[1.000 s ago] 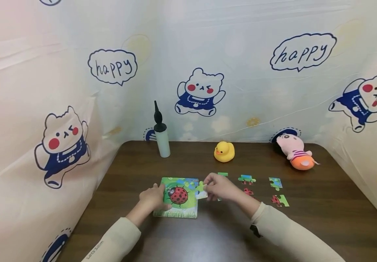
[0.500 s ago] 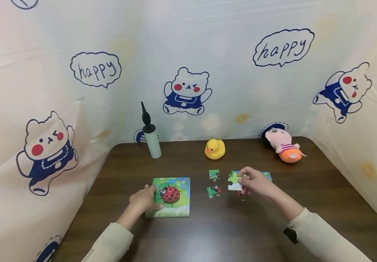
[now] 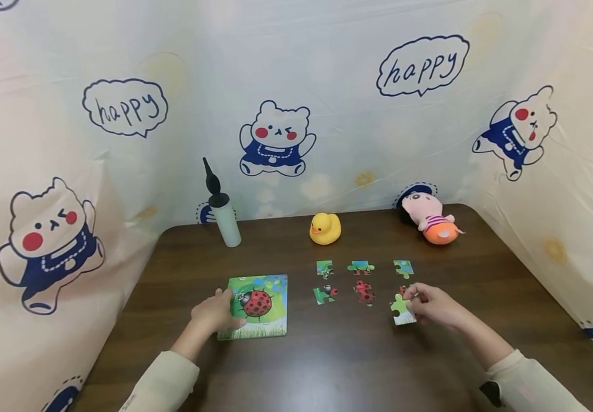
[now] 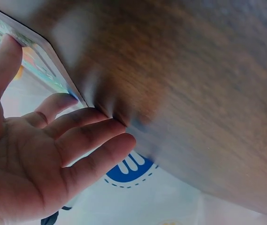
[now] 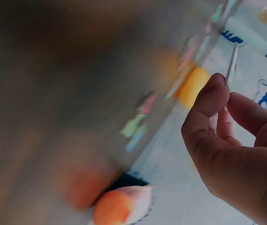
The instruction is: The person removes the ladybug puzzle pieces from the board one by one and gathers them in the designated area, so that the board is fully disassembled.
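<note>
In the head view my left hand (image 3: 211,313) rests on the left edge of a square ladybug puzzle board (image 3: 277,323), fingers extended. The left wrist view shows the thumb on the board's face and the other fingertips by its edge. My right hand (image 3: 436,306) pinches a green-and-white jigsaw piece (image 3: 402,312) between thumb and fingers, seen edge-on in the right wrist view. Just beyond that piece lies a partly hidden red jigsaw piece (image 3: 403,289). Several loose pieces lie in two rows, among them a red ladybug-body piece (image 3: 363,291) and a green-and-blue corner piece (image 3: 403,268).
Along the table's back stand a hand pump (image 3: 226,223) with a black nozzle and a yellow rubber duck (image 3: 325,229). A pink plush toy (image 3: 430,218) lies at the back right. A printed curtain (image 3: 347,154) surrounds the dark wooden table (image 3: 317,366).
My right hand has carried the pinched piece from beside the board to the right, then lower, near the front-right loose pieces. The left hand stays on the board. The head view has shifted.
</note>
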### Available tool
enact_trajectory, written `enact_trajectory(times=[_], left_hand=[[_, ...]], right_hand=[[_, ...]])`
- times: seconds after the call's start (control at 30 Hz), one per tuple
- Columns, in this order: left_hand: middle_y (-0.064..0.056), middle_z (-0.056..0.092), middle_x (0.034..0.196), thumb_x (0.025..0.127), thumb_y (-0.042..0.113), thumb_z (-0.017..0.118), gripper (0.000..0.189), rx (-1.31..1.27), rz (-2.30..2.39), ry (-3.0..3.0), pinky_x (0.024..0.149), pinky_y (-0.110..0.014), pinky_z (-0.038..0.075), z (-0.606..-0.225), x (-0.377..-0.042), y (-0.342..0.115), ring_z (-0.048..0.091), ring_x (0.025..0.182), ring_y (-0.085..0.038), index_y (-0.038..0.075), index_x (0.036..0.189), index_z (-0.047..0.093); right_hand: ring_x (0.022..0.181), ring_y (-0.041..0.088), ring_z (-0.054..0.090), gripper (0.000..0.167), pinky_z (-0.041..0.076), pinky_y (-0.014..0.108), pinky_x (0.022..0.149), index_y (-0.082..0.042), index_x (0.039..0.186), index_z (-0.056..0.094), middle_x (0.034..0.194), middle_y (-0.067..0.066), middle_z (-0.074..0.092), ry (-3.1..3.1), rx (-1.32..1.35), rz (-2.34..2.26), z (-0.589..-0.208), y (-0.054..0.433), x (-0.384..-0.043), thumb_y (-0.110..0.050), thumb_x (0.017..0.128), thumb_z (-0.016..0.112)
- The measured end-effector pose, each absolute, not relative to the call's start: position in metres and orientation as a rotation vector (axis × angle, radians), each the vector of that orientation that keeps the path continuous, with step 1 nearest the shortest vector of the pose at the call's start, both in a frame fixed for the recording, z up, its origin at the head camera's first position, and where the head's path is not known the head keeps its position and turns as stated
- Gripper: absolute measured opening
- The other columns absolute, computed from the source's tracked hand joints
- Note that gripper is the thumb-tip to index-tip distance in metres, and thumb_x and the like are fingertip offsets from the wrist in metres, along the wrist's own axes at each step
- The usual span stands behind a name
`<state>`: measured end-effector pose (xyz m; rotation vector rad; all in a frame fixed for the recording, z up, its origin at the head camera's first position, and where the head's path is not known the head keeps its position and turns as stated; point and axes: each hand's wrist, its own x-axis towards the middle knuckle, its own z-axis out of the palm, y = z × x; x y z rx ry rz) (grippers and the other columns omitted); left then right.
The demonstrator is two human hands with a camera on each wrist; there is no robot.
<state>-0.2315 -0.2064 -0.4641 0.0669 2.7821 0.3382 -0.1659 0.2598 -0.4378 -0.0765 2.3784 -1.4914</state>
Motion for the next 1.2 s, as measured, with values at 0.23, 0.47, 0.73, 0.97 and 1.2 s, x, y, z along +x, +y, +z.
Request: enact_trajectory(times=[0.23, 0.47, 0.73, 0.97, 1.2], left_hand=[[-0.034, 0.030, 0.143, 0.071, 0.046, 0.078, 0.093, 0.047, 0.349, 2.773, 0.084, -0.066, 0.039, -0.465, -0.232, -0.210, 0.039, 0.123, -0.051, 0.000, 0.141, 0.036], [-0.035, 0.029, 0.143, 0.072, 0.047, 0.077, 0.093, 0.041, 0.345, 2.774, 0.087, -0.069, 0.036, -0.466, -0.231, -0.211, 0.036, 0.125, -0.053, 0.000, 0.141, 0.036], [-0.034, 0.029, 0.144, 0.072, 0.047, 0.077, 0.093, 0.050, 0.332, 2.784, 0.086, -0.069, 0.037, -0.462, -0.231, -0.209, 0.036, 0.124, -0.053, 0.000, 0.141, 0.036], [-0.035, 0.029, 0.143, 0.072, 0.048, 0.077, 0.094, 0.059, 0.344, 2.775, 0.087, -0.069, 0.035, -0.463, -0.232, -0.207, 0.037, 0.124, -0.052, 0.000, 0.141, 0.036], [-0.035, 0.034, 0.140, 0.076, 0.044, 0.075, 0.083, 0.078, 0.294, 2.786, 0.086, -0.069, 0.037, -0.461, -0.226, -0.202, 0.033, 0.127, -0.052, -0.002, 0.137, 0.043]], right_hand=[[0.069, 0.020, 0.053, 0.018, 0.046, 0.035, 0.060, 0.006, 0.104, 0.055, 0.076, 0.006, 0.051, 2.384, 0.005, -1.440, -0.459, 0.278, -0.160, -0.004, 0.089, 0.057], [0.064, 0.018, 0.052, 0.015, 0.045, 0.032, 0.054, 0.006, 0.097, 0.060, 0.071, 0.006, 0.054, 2.492, 0.053, -1.379, -0.475, 0.284, -0.155, 0.001, 0.083, 0.059], [0.064, 0.016, 0.050, 0.008, 0.043, 0.030, 0.055, 0.001, 0.086, 0.065, 0.073, 0.003, 0.057, 2.780, 0.135, -1.113, -0.474, 0.283, -0.152, -0.001, 0.078, 0.065], [0.058, 0.015, 0.047, 0.008, 0.038, 0.030, 0.055, -0.006, 0.081, 0.063, 0.067, 0.000, 0.052, 2.923, 0.129, -0.921, -0.478, 0.287, -0.153, -0.004, 0.076, 0.069], [0.068, 0.020, 0.054, 0.012, 0.041, 0.034, 0.058, -0.005, 0.090, 0.065, 0.077, 0.006, 0.061, 2.986, 0.133, -0.823, -0.474, 0.285, -0.151, -0.004, 0.079, 0.063]])
